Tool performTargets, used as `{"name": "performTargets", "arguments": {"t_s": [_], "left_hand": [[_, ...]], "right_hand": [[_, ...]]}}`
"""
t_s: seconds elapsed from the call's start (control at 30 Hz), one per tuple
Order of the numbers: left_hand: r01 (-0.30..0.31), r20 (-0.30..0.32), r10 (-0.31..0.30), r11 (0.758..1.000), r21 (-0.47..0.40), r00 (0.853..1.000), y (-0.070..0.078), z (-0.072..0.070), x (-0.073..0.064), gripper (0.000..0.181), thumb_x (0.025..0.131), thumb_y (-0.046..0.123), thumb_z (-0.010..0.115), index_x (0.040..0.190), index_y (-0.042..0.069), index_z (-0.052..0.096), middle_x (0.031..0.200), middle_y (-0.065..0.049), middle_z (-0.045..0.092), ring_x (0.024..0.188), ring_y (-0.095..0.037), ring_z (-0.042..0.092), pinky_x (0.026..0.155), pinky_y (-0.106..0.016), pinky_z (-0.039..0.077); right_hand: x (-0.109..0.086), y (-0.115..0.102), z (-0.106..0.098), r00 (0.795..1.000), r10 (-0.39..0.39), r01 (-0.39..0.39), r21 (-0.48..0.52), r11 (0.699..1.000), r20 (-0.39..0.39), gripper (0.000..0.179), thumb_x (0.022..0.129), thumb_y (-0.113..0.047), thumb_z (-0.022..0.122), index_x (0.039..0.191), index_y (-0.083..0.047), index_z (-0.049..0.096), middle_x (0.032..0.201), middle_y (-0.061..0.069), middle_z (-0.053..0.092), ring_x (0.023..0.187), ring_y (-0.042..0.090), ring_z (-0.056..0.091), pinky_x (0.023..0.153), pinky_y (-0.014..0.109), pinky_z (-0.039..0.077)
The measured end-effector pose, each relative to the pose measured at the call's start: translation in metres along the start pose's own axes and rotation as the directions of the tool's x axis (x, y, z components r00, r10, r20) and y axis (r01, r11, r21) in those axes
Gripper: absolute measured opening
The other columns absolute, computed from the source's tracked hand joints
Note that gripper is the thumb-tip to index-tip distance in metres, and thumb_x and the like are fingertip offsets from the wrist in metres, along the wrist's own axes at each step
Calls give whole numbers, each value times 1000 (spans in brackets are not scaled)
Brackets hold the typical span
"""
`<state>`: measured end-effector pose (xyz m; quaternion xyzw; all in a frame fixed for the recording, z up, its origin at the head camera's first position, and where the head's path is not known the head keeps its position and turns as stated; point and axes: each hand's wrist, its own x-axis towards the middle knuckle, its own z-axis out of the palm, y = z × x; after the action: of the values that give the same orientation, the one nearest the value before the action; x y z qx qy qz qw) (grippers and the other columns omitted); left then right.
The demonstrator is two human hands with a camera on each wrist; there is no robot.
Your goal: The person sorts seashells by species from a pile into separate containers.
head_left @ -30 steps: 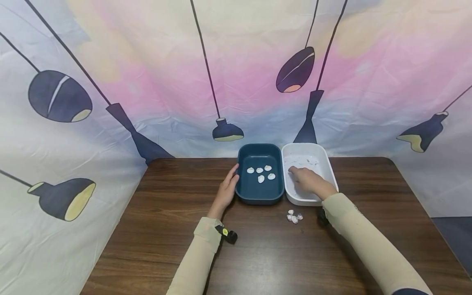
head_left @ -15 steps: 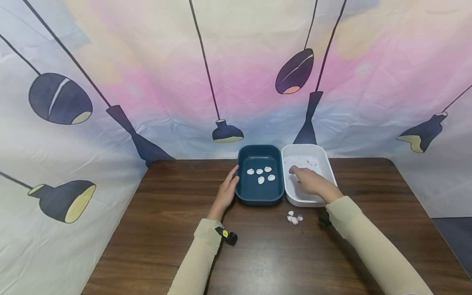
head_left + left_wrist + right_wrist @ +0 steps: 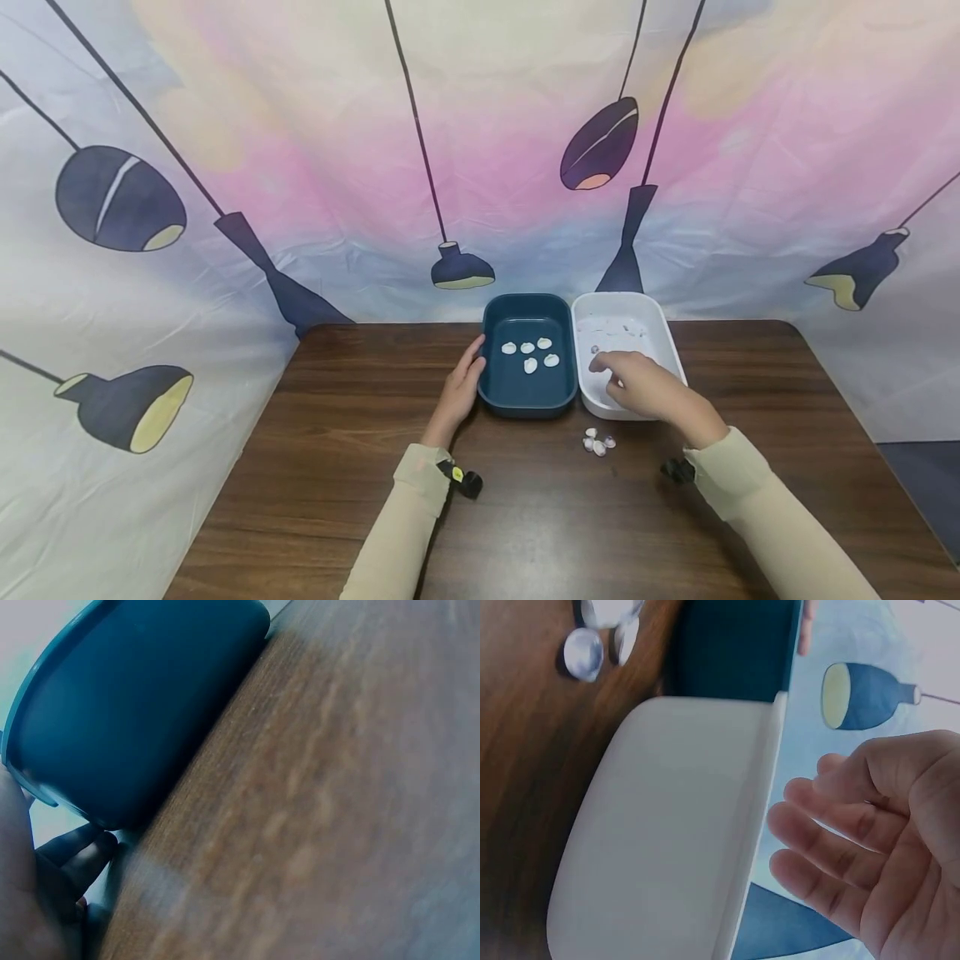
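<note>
My left hand (image 3: 459, 390) rests against the left side of a teal tray (image 3: 528, 410), its fingers touching the outer wall. Inside that tray lie several white shells (image 3: 530, 365), spread apart. Over the white tray (image 3: 671, 346) is my right hand (image 3: 645, 385), its fingers loosely bent and nothing visible between them in the right wrist view. One small shell (image 3: 595, 350) lies on the white tray's floor, just beyond the right fingertips. On the table in front of the trays sits a cluster of several whitish-purple shells (image 3: 599, 448).
Both trays stand side by side at the back of the brown wooden table (image 3: 360, 467). Behind them hangs a cloth (image 3: 337, 150) printed with lamps. Dark specks mark the white tray's floor. Each wrist carries a black camera (image 3: 470, 484).
My right hand has drawn back toward me and to the right inside the white tray, leaving a small shell visible on its floor. The left hand stays in place.
</note>
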<state>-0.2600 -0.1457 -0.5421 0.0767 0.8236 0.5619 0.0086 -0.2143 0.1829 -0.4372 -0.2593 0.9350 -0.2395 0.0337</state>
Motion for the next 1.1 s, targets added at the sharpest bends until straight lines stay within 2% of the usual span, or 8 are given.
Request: {"name": "performTargets", "arguments": {"t_s": [0.1, 0.3, 0.4, 0.57, 0.73, 0.93, 1.1], "left_hand": [[2, -3, -2, 1000, -3, 1000, 0, 0, 0, 53, 114, 46, 39, 165, 33, 37, 170, -3, 36, 155, -31, 33, 123, -60, 27], [9, -2, -9, 1000, -10, 1000, 2, 0, 0, 53, 114, 47, 39, 165, 34, 37, 170, -2, 36, 156, -30, 33, 124, -60, 27], [8, 1, -8, 1000, -12, 1000, 3, 0, 0, 53, 114, 47, 39, 165, 34, 37, 170, -3, 36, 155, -31, 33, 123, -60, 27], [1, -3, -1, 1000, -19, 1000, 2, 0, 0, 53, 114, 46, 40, 165, 34, 38, 170, -1, 36, 155, -30, 34, 123, -60, 28], [17, -2, -17, 1000, -14, 1000, 1, 0, 1, 53, 113, 48, 39, 165, 37, 37, 170, 0, 36, 156, -28, 33, 124, -59, 27], [17, -4, -17, 1000, 6, 1000, 1, 0, 1, 53, 113, 48, 39, 165, 36, 38, 169, 0, 37, 155, -28, 34, 124, -58, 27], [4, -3, -4, 1000, 4, 1000, 2, 0, 0, 53, 114, 46, 39, 165, 34, 37, 170, -3, 36, 155, -31, 33, 123, -60, 27]], "right_hand": [[-9, -5, 0, 999, -37, 37, -2, 999, -19, 25, 89, 8, 64, 111, 1, 73, 108, 14, 75, 90, 24, 70, 84, 47, 59], [-26, -13, 8, 996, -75, 75, -7, 997, -52, 14, 88, 7, 72, 97, -3, 76, 89, 2, 72, 79, 14, 64, 75, 38, 58], [-36, -17, 15, 995, -93, 93, 24, 995, -24, 14, 87, 8, 74, 93, -4, 76, 83, -3, 70, 76, 10, 60, 71, 34, 56], [-46, -17, 27, 991, -125, 123, 53, 991, 48, 17, 85, 8, 76, 94, -7, 77, 86, -4, 73, 78, 6, 62, 72, 32, 58], [-50, -13, 39, 990, -104, 100, 48, 994, 98, 19, 85, 9, 77, 99, -5, 77, 89, 0, 75, 80, 7, 64, 73, 34, 60], [-52, -10, 47, 989, -88, 82, 59, 995, 118, 28, 80, 16, 68, 100, -1, 77, 89, -1, 73, 78, 7, 61, 72, 34, 58], [-53, -9, 51, 990, -78, 72, 48, 996, 122, 30, 79, 17, 67, 99, -2, 77, 88, -3, 72, 77, 6, 58, 70, 32, 56]]}}
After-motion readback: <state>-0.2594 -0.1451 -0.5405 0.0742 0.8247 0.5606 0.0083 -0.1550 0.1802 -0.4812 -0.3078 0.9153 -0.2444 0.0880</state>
